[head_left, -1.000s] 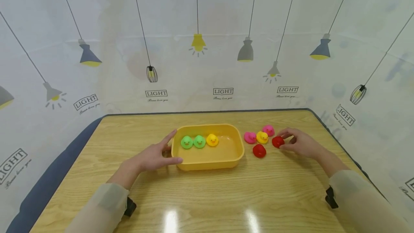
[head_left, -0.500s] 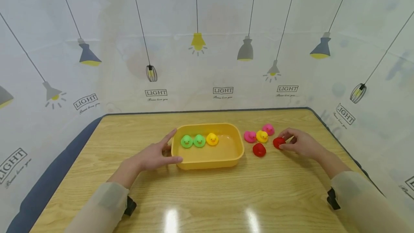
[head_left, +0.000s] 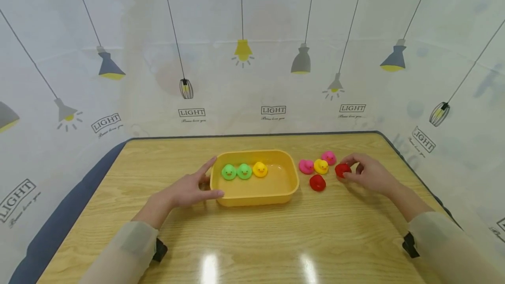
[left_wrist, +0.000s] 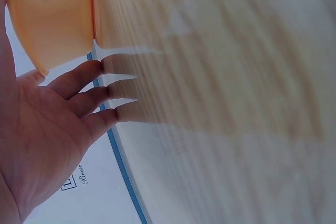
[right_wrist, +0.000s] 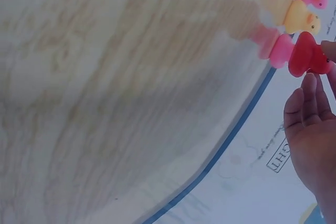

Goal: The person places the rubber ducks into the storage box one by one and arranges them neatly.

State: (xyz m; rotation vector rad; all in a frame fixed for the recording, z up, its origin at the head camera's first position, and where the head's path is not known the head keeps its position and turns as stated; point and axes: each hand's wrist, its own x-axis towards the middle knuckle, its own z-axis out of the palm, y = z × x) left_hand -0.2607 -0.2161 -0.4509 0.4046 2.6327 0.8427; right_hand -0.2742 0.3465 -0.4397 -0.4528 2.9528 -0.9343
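In the head view, my left hand (head_left: 193, 189) spreads its thumb and index finger along the left end of a yellow plastic basin (head_left: 252, 201), touching its rim. The left wrist view has the other fingers fairly straight beside the basin wall (left_wrist: 55, 19). Inside sit two green rubber ducks (head_left: 244, 171) and a yellow rubber duck (head_left: 260, 169). My right hand (head_left: 371, 173) pinches a red rubber duck (right_wrist: 303, 55) between thumb and fingers, close over the table. To its left stand another red duck (head_left: 317, 183), a yellow duck (head_left: 321, 166) and two pink ducks (head_left: 306, 166).
The wooden table (head_left: 252, 244) ends at a dark blue edge (head_left: 252, 135) at the back. Behind and on both sides hangs a white curtain (head_left: 252, 86) printed with lamps. Two bright reflections lie on the table's near part.
The red duck in my right hand has shifted slightly right and up, away from the other ducks. My left hand and the basin have stayed in place.
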